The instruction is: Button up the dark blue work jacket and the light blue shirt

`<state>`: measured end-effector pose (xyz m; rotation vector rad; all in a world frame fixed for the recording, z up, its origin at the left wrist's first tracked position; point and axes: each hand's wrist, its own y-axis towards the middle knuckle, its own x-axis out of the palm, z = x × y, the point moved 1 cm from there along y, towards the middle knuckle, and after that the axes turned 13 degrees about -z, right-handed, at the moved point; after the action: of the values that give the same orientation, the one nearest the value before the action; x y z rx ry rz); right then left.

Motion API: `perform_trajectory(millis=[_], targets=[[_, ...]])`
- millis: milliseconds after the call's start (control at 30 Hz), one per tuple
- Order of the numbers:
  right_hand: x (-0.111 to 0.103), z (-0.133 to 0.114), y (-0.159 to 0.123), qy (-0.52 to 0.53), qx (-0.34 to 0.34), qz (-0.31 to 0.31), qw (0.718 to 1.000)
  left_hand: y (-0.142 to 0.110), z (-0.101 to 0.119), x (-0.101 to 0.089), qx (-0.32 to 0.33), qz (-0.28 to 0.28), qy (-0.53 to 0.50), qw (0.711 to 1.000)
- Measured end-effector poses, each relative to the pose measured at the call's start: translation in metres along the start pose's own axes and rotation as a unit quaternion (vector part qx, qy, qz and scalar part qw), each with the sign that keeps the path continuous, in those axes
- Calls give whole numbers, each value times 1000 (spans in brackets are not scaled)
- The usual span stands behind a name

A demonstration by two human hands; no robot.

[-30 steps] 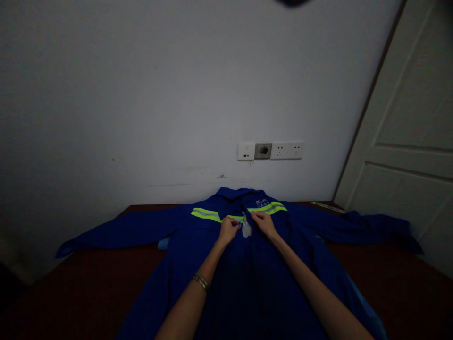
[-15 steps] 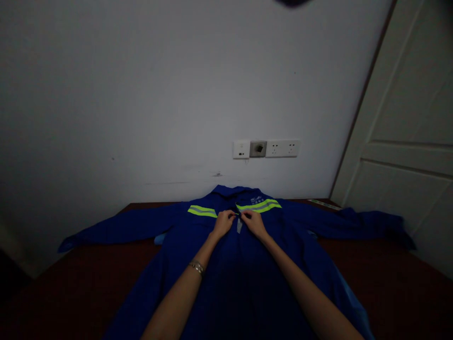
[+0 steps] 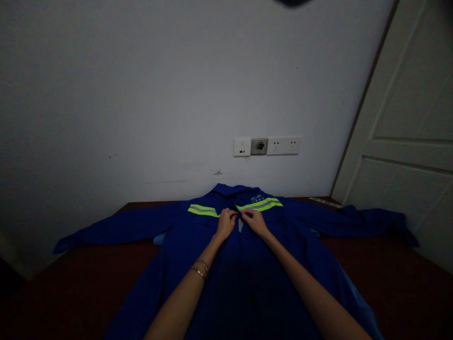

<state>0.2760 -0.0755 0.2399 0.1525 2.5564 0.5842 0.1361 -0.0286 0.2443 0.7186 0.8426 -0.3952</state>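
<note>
A blue work jacket point(image 3: 198, 236) with yellow-green reflective chest stripes lies spread out front side up, collar toward the wall and both sleeves stretched sideways. At the middle of its chest, my left hand point(image 3: 227, 223) pinches one side of the front opening. Close beside it, my right hand point(image 3: 254, 221) pinches the other side, just below the right stripe. The fingertips of both hands nearly meet. Whatever small fastening sits between them is too dark and small to make out. A pale grey patch point(image 3: 240, 225) shows just under the fingers.
The jacket rests on a dark reddish-brown tabletop point(image 3: 371, 259) set against a grey-white wall point(image 3: 159, 94). Power sockets point(image 3: 283, 146) are mounted on the wall above the collar. A white panelled door point(image 3: 406, 118) stands at the right. A thin strip point(image 3: 325, 202) lies near the back right edge.
Both hands stay at the front opening, and my left wrist has turned slightly. The view has shifted a little; the jacket lies as before.
</note>
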Motion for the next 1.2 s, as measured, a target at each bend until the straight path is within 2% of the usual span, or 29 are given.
perform_trajectory(millis=[233,367,767,1200], targets=[[-1,16,7,112,100,12,989,-3,5,1,-13,0,-37,999],[2,19,7,132,125,13,983,-4,7,1,-17,-13,-16,1000],[3,11,2,67,61,-1,996,-4,8,0,-29,-22,-12,999],[6,15,2,45,51,-26,997,-5,10,0,-40,-18,-30,999]])
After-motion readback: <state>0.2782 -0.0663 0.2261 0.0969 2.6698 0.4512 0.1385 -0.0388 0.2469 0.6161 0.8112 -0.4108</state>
